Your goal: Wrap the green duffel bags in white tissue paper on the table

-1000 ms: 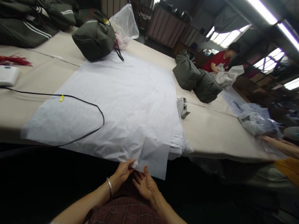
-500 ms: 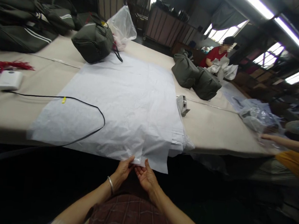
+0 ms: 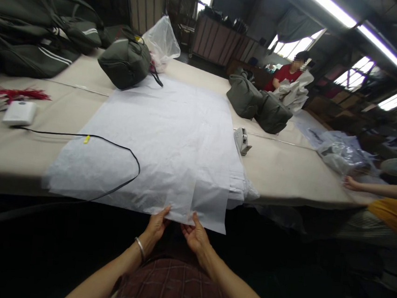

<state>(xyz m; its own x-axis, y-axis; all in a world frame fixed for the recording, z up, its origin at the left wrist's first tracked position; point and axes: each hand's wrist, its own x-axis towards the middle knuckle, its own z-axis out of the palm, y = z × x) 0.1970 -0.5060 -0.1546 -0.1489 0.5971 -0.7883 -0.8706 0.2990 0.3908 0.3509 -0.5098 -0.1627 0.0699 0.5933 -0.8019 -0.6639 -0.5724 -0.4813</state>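
Note:
Thin white sheets (image 3: 157,135) lie flat on the table, their front edge hanging slightly over the table's edge. My left hand (image 3: 157,223) pinches that front edge, thumb on top and fingers beneath. Just to its right, my right hand (image 3: 195,233) grips the same edge in the same way, palm turned up. A gap separates the two hands. A black cable (image 3: 128,149) with a yellow tag runs across the left part of the sheets to a white box (image 3: 19,114).
Dark green bags (image 3: 124,62) stand behind the sheets, more bags (image 3: 244,95) at the back right. A small grey device (image 3: 242,141) sits beside the sheets. Red strings (image 3: 21,93) lie left. One person (image 3: 286,75) handles fabric; another person's hand (image 3: 351,183) is near plastic bags (image 3: 345,151).
My left hand has slid left along the sheet's edge, away from my right hand, which has barely moved. The person at the back has raised the pale fabric.

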